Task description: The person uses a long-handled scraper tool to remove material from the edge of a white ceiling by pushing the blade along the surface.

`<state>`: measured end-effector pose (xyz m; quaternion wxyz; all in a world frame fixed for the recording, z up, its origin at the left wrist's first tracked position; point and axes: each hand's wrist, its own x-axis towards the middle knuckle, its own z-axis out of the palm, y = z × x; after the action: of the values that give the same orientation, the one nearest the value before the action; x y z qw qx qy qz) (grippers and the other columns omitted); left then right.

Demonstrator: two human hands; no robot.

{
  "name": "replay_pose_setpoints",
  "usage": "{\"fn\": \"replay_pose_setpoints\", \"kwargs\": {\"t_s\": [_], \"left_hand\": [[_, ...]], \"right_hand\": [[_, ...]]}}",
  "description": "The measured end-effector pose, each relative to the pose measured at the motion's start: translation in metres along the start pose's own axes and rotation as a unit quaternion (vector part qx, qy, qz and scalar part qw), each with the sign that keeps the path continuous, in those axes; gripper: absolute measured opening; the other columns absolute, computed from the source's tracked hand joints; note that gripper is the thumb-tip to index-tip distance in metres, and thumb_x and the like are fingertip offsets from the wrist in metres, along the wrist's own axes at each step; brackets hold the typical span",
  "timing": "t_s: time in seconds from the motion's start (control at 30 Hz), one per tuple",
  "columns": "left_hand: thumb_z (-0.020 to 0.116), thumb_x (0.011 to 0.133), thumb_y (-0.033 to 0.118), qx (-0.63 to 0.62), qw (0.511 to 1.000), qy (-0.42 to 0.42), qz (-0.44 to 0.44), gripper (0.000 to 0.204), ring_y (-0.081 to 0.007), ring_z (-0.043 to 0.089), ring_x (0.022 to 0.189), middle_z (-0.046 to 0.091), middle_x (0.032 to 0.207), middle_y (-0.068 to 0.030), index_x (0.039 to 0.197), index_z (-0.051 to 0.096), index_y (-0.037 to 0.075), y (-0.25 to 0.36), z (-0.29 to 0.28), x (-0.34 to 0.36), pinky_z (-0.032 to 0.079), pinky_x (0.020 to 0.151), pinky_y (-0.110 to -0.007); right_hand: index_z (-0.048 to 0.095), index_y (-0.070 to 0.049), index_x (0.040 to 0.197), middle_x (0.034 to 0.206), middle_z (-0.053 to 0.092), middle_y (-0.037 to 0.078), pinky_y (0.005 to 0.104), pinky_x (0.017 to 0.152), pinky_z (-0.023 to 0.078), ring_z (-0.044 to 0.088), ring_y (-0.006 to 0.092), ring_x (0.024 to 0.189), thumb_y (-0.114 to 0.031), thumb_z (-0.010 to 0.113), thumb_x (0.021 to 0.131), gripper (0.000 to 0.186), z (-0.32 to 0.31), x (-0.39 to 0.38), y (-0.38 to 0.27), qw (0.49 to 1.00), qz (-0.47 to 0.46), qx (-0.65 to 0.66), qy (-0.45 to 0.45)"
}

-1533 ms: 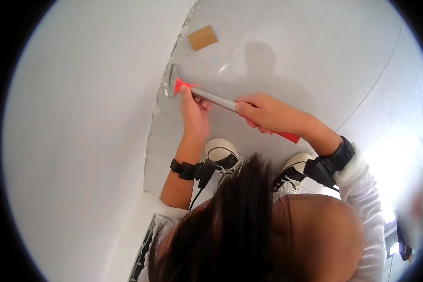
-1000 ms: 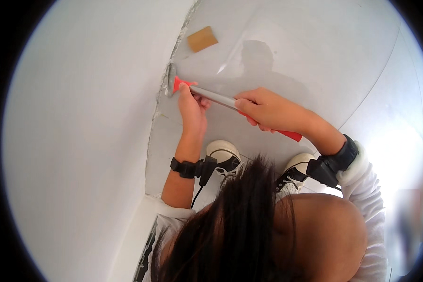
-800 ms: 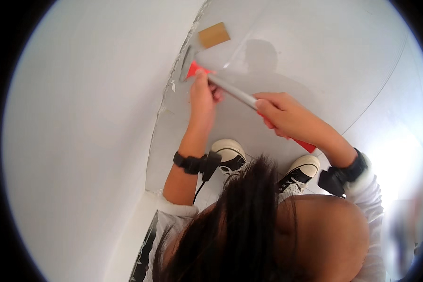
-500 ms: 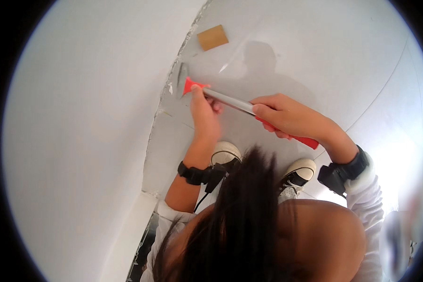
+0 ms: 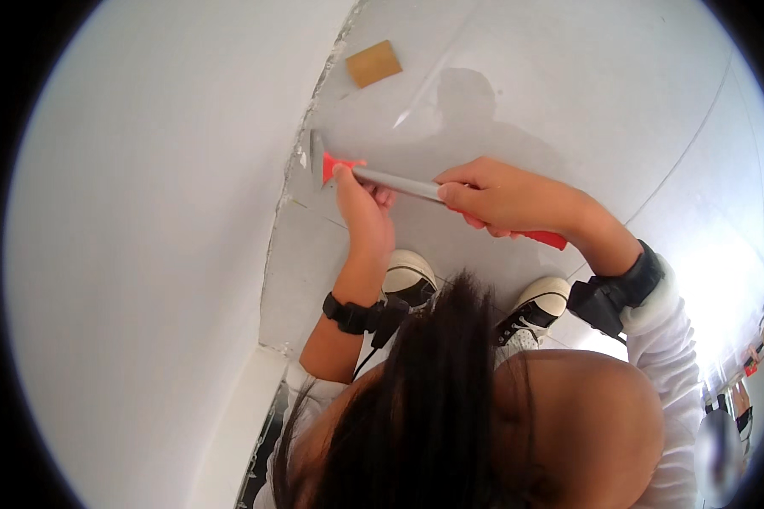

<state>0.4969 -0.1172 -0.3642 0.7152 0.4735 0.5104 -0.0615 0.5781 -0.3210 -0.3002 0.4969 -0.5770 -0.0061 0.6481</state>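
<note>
A long-handled scraper (image 5: 403, 183) with a grey shaft, red head and red grip reaches across the floor to the base of the wall. Its wide thin blade stands at the ragged joint between wall and floor; whether it touches the wall I cannot tell. My left hand (image 5: 364, 212) is closed round the shaft just behind the red head, thumb on top. Farther back, my right hand (image 5: 518, 199) wraps the shaft and the front of the red grip, whose end sticks out behind it.
The white wall (image 5: 161, 220) rises on the left, chipped along its bottom edge. On the grey floor (image 5: 569, 102) lies a tan rectangular piece (image 5: 374, 64), beyond the blade. My shoes (image 5: 410, 276) stand close below the tool. Blurred objects show at the far right edge.
The scraper's head has shifted a little toward me along the wall base, and its shaft lies flatter across the view. Both hands have kept their hold. The view has shifted slightly.
</note>
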Motion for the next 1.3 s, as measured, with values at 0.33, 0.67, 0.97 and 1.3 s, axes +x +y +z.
{"fn": "replay_pose_setpoints", "kwargs": {"t_s": [0.33, 0.67, 0.97, 1.3], "left_hand": [[0.041, 0.105, 0.043, 0.010, 1.000, 0.003, 0.028, 0.034, -0.0105, 0.037, 0.059, 0.041, 0.074, 0.0030, 0.099, 0.052, 0.011, 0.004, -0.001, 0.006, 0.032, 0.057, -0.028], [0.040, 0.105, 0.043, -0.017, 1.000, 0.017, 0.006, 0.036, -0.0107, 0.035, 0.060, 0.039, 0.072, 0.0027, 0.096, 0.052, 0.011, -0.005, -0.004, 0.004, 0.033, 0.055, -0.029], [0.040, 0.106, 0.043, 0.040, 0.997, -0.061, 0.012, 0.038, -0.0105, 0.037, 0.061, 0.039, 0.073, 0.0025, 0.099, 0.052, 0.008, 0.008, 0.037, 0.006, 0.034, 0.056, -0.029], [0.043, 0.107, 0.042, 0.108, 0.987, -0.117, 0.009, 0.037, -0.0090, 0.037, 0.060, 0.038, 0.074, 0.0032, 0.100, 0.056, 0.008, 0.021, 0.064, 0.016, 0.035, 0.055, -0.027]], "right_hand": [[0.056, -0.004, 0.084, 0.069, 0.053, 0.004, 0.0315, 0.049, 0.044, 0.051, 0.0145, 0.053, -0.031, 0.044, 0.101, 0.035, 0.000, 0.009, 0.006, 0.999, -0.043, -0.027, -0.002], [0.050, -0.007, 0.080, 0.067, 0.048, 0.000, 0.0275, 0.047, 0.040, 0.047, 0.0104, 0.052, -0.031, 0.044, 0.103, 0.034, 0.003, 0.006, 0.008, 1.000, -0.028, -0.014, -0.004], [0.052, -0.008, 0.084, 0.067, 0.047, -0.001, 0.0272, 0.046, 0.040, 0.045, 0.0094, 0.051, -0.030, 0.042, 0.105, 0.032, -0.001, -0.017, 0.024, 0.995, -0.028, 0.069, 0.062], [0.051, -0.007, 0.082, 0.068, 0.050, 0.001, 0.0277, 0.045, 0.040, 0.047, 0.0101, 0.052, -0.030, 0.043, 0.101, 0.031, -0.015, -0.028, 0.031, 0.987, -0.056, 0.110, 0.106]]}}
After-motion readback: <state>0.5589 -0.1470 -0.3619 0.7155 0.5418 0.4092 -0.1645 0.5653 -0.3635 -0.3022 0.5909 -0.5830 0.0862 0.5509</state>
